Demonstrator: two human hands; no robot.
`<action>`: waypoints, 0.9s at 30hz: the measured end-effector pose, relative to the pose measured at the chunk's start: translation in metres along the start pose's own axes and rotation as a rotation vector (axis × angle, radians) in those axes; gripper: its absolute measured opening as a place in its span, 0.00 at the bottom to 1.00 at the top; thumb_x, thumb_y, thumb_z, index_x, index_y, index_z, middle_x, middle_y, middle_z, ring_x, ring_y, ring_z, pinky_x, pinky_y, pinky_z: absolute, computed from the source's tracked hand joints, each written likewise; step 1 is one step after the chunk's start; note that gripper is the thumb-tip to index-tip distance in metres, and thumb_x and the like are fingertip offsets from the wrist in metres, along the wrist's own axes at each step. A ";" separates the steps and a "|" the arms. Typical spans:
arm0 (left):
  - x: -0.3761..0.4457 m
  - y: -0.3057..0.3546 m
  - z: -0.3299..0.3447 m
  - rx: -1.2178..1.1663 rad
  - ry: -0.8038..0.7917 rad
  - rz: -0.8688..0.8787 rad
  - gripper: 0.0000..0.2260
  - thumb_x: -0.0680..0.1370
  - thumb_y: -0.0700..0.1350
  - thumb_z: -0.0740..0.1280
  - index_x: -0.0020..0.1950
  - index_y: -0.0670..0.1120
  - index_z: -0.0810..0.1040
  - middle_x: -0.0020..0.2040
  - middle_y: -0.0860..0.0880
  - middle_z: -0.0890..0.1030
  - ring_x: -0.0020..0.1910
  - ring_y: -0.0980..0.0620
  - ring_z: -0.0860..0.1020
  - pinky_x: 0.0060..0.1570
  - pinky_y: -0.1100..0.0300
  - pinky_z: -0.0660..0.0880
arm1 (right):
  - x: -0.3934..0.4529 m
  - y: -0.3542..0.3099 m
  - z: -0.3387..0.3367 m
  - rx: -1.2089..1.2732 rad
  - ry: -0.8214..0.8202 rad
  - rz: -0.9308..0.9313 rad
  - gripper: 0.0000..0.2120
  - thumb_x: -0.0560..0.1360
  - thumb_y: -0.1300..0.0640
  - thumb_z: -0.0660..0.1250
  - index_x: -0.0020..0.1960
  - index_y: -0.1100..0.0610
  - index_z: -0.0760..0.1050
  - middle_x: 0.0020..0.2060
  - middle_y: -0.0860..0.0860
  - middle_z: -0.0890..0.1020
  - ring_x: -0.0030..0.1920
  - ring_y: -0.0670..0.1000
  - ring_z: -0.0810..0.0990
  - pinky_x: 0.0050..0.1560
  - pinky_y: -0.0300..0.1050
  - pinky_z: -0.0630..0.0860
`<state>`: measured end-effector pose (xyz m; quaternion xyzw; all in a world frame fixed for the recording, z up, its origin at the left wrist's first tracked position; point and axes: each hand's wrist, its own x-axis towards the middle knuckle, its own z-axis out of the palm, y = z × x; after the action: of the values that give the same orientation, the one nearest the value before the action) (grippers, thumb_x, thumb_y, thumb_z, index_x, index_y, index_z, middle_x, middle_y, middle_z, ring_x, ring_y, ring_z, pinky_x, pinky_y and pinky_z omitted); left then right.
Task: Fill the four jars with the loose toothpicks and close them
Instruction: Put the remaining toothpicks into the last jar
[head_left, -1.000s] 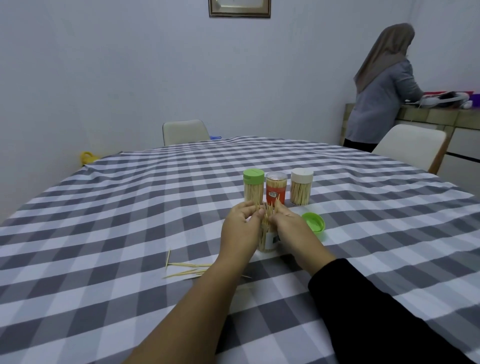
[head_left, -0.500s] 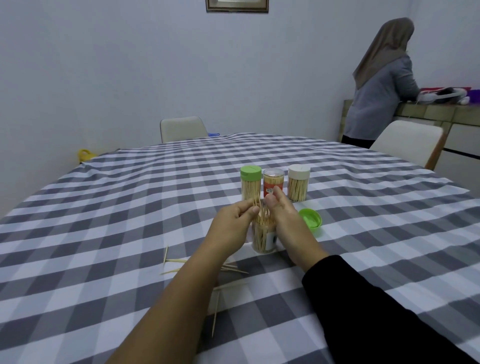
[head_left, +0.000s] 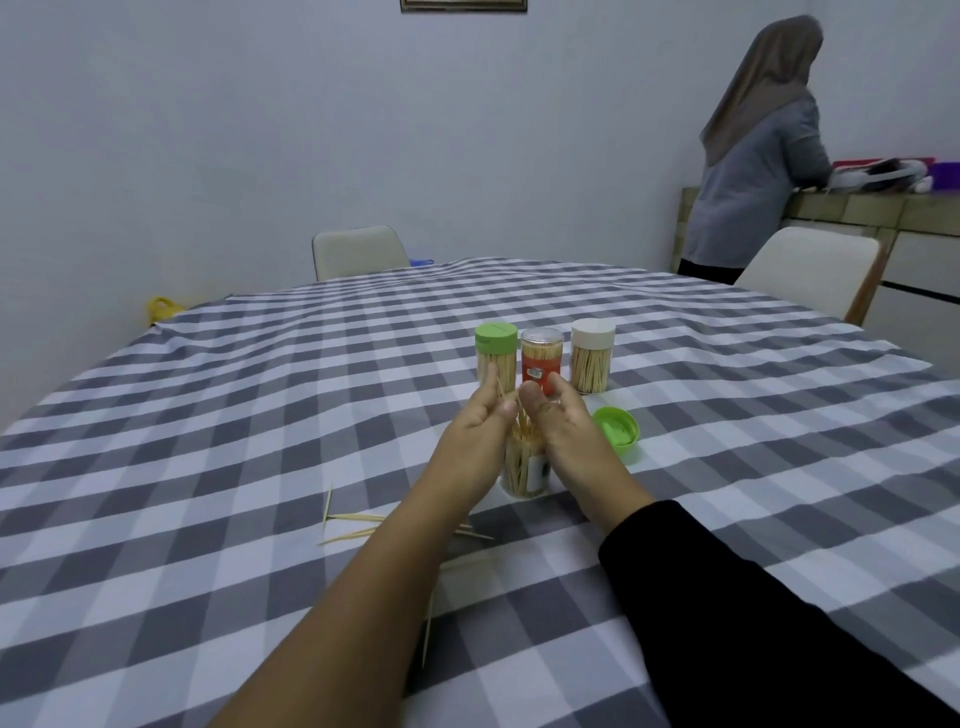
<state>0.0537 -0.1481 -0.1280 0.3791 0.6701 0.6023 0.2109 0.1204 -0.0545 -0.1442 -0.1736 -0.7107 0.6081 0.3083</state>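
On a checked tablecloth, the left hand and right hand flank an uncapped jar, fingertips pinching upright toothpicks at its mouth. Three capped jars stand behind; a green lid lies right; loose toothpicks lie left.

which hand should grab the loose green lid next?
Right, probably. The green lid lies just right of the right hand; the left hand would have to cross over the open jar.
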 end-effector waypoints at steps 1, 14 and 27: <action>0.000 -0.001 0.001 -0.006 -0.009 -0.002 0.21 0.83 0.50 0.56 0.75 0.60 0.59 0.71 0.57 0.68 0.70 0.54 0.67 0.68 0.56 0.64 | 0.000 0.000 -0.001 0.021 0.001 0.014 0.48 0.61 0.26 0.64 0.74 0.48 0.59 0.59 0.46 0.79 0.57 0.44 0.79 0.60 0.45 0.74; -0.007 -0.003 0.000 0.271 -0.138 0.064 0.39 0.73 0.39 0.70 0.77 0.58 0.52 0.51 0.67 0.73 0.46 0.73 0.76 0.40 0.76 0.72 | 0.010 -0.002 -0.008 0.017 0.100 0.066 0.25 0.76 0.36 0.52 0.68 0.47 0.66 0.55 0.45 0.78 0.56 0.46 0.78 0.52 0.41 0.75; 0.003 -0.016 -0.006 0.265 -0.157 0.013 0.30 0.71 0.34 0.72 0.67 0.53 0.66 0.52 0.58 0.78 0.50 0.60 0.79 0.39 0.68 0.78 | -0.006 -0.012 0.002 -0.264 -0.057 -0.097 0.29 0.73 0.51 0.70 0.72 0.46 0.65 0.60 0.42 0.77 0.60 0.41 0.74 0.60 0.34 0.68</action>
<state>0.0433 -0.1489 -0.1421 0.4540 0.7225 0.4786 0.2069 0.1250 -0.0616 -0.1339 -0.1607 -0.8005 0.4984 0.2915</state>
